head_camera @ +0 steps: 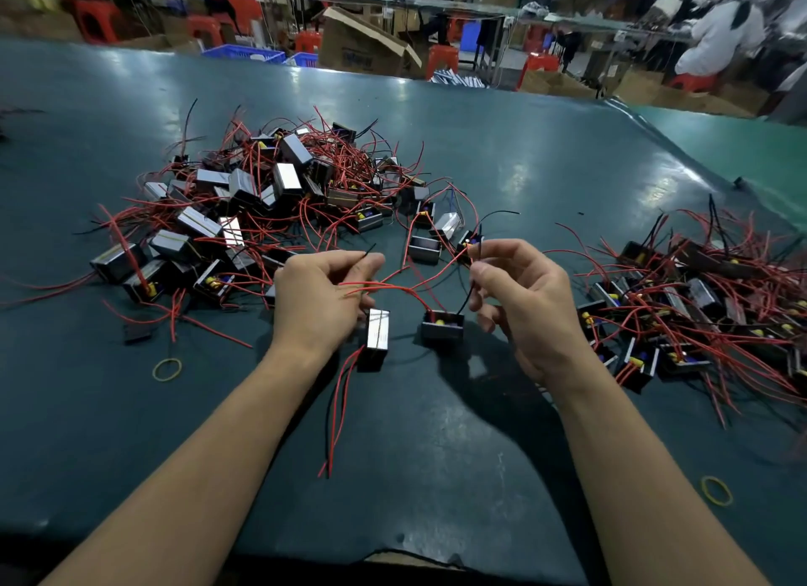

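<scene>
1. A big heap (270, 192) of small wired blocks with red and black leads lies far left on the table (546, 170)
2. A yellow rubber band (167, 369) lies flat near the left forearm, apart from the heap
3. The left hand (323, 299) is just right of the heap's near edge; its fingers are curled, and thumb and forefinger pinch a black wire end (370, 250) that sticks up past them
4. A silver-faced block (377, 334) stands on end just under the left fingers; whether they hold it I cannot tell; its red and black leads trail toward the near edge
5. A red wire (393, 287) arcs from the left fingers across to an open-topped block (442, 330), which sits on the table between the two hands
6. The right hand (522, 308) is beside that block, fingers curled, thumb and forefinger pinching a black lead (468, 296) that runs down to the block
7. A second heap (698, 314) of similar blocks lies at the right
8. A second rubber band (716, 490) lies near right, beside the right forearm
</scene>
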Demonstrator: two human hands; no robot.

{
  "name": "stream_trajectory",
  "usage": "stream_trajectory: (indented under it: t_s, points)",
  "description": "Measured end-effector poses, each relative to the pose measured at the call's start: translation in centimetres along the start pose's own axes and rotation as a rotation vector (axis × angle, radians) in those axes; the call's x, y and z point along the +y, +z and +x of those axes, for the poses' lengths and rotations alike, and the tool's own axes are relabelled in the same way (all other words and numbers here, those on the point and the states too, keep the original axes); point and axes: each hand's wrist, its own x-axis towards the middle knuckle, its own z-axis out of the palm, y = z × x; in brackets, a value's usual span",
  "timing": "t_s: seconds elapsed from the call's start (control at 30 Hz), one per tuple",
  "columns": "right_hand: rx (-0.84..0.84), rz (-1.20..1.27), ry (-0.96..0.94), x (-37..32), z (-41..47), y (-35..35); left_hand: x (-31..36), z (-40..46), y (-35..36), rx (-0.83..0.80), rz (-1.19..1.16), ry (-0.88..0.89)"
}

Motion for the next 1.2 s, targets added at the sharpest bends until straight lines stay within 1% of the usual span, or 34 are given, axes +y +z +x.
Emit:
stream_trajectory:
  t_s: [0.07,0.1,0.2,0.27,0.4,0.43,0.53,0.6,0.67,0.73,0.8,0.87,0.93,1.03,1.1,1.2]
  points:
    - [-0.029,0.008,0.036,0.1,-0.1,0.2,0.7,-0.1,0.3,-0.080,-0.208,-0.108]
    - [-0.044,0.008,0.057,0.1,-0.1,0.3,1.0,-0.3,0.5,-0.136,-0.251,-0.126]
    - [-0.056,0.008,0.082,0.2,0.0,0.5,1.3,-0.7,0.8,-0.305,-0.183,-0.035]
    - [-0.074,0.014,0.078,0.4,0.1,0.4,1.4,-1.1,1.0,-0.388,-0.175,0.012]
    - [-0.127,0.056,0.078,0.6,0.1,0.1,1.9,-1.6,1.2,-0.510,-0.368,-0.105]
    - [-0.139,0.094,0.092,0.6,0.1,0.0,2.0,-1.6,1.2,-0.496,-0.361,-0.098]
    - [-0.206,0.177,0.131,0.7,0.0,0.1,1.6,-1.4,1.4,-0.374,-0.241,-0.029]
    - [-0.259,0.217,0.143,0.8,0.0,0.4,1.6,-1.2,1.7,-0.280,-0.232,-0.015]
    - [-0.329,0.312,0.189,0.9,-0.1,0.7,1.6,-1.0,1.8,-0.177,-0.248,0.019]
    - [-0.384,0.394,0.238,0.9,-0.2,0.7,1.6,-0.6,1.5,-0.111,-0.269,0.075]
    - [-0.426,0.412,0.263,1.0,-0.3,0.6,1.5,-0.7,1.5,-0.112,-0.187,0.190]
    - [-0.432,0.381,0.244,1.1,-0.3,0.8,1.4,-1.3,2.0,-0.168,-0.139,0.245]
    - [-0.373,0.291,0.178,1.4,-0.2,1.1,1.3,-2.0,2.6,-0.213,-0.178,0.196]
    - [-0.266,0.135,0.085,2.0,-0.1,1.6,1.2,-2.0,2.9,-0.184,-0.223,0.118]
    - [-0.231,0.139,0.077,2.0,-0.1,1.8,1.3,-1.9,2.8,-0.193,-0.253,0.086]
    - [-0.196,0.209,0.072,1.9,0.0,1.7,1.4,-1.9,2.6,-0.248,-0.297,0.068]
